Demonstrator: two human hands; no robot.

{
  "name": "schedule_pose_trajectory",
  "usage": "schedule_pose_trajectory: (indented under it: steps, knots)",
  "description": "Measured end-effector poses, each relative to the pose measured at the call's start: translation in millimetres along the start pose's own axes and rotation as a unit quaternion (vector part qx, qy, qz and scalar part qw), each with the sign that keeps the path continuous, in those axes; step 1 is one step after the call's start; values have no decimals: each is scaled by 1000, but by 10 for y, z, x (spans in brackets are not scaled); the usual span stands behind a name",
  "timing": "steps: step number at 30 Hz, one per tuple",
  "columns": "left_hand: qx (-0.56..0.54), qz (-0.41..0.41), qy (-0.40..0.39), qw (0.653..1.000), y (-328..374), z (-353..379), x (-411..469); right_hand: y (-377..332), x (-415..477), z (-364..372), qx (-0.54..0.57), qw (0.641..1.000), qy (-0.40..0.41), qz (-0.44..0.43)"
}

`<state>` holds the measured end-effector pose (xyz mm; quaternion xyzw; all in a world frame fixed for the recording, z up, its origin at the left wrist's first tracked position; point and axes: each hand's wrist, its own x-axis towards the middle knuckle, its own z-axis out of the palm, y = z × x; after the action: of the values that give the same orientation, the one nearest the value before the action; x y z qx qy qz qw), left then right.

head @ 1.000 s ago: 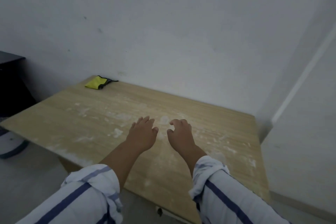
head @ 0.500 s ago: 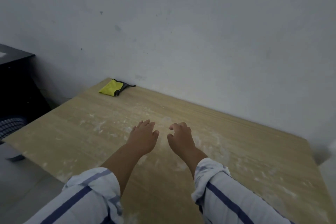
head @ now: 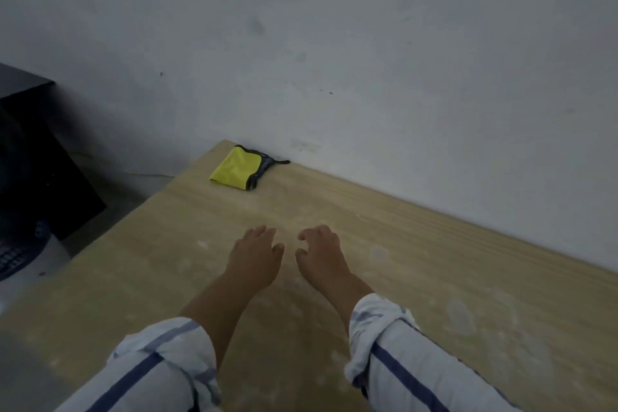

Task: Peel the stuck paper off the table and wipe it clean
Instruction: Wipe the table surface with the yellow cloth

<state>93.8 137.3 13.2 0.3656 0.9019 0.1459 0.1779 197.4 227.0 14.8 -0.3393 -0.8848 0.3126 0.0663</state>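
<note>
both hands [head: 289, 256] empty, fingers loosely spread mid-table [head: 468, 261] — yellow cloth [head: 235, 169] at far edge.

Wood table [head: 468, 278] w/ faint whitish paper residue [head: 461, 314]; folded yellow cloth [head: 235, 169] at far corner.

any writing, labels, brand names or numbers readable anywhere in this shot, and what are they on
None: no text can be read in this frame.
The yellow cloth with its dark edge shows no visible label or print.
The wooden table carries only pale smears of paper residue, no letters.
The wall has only specks and stains.
The striped sleeves show plain blue stripes, no logo.
The dark furniture at left is too dim to tell.
</note>
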Motion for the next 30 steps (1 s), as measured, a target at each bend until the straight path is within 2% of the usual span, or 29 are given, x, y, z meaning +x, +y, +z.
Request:
schedule_pose_trajectory:
  steps: [4,9,12,16,21,24,30]
  knots:
    - [0,-4,-17,1000,-678,-112,591,-321,591,406,-2,1000,-3,31]
    - [24,-47,-6,999,-1474,-277,1164,-738,1302,838,-33,998,-30,36]
    - [48,-42,17,998,-1766,-255,1401,-875,1675,1014,-49,998,-35,33]
    - [50,-3,49,998,-1901,-163,1477,-925,2195,1125,-117,993,-14,11]
    - [51,-4,40,998,-1895,-175,1510,-873,2624,1187,-154,987,-50,7]
    - [54,-4,31,998,-1894,-165,1520,-835,2724,1175,-167,985,-37,2]
    - [43,1,34,998,-1888,-171,1520,-836,2414,920,-180,977,-87,74]
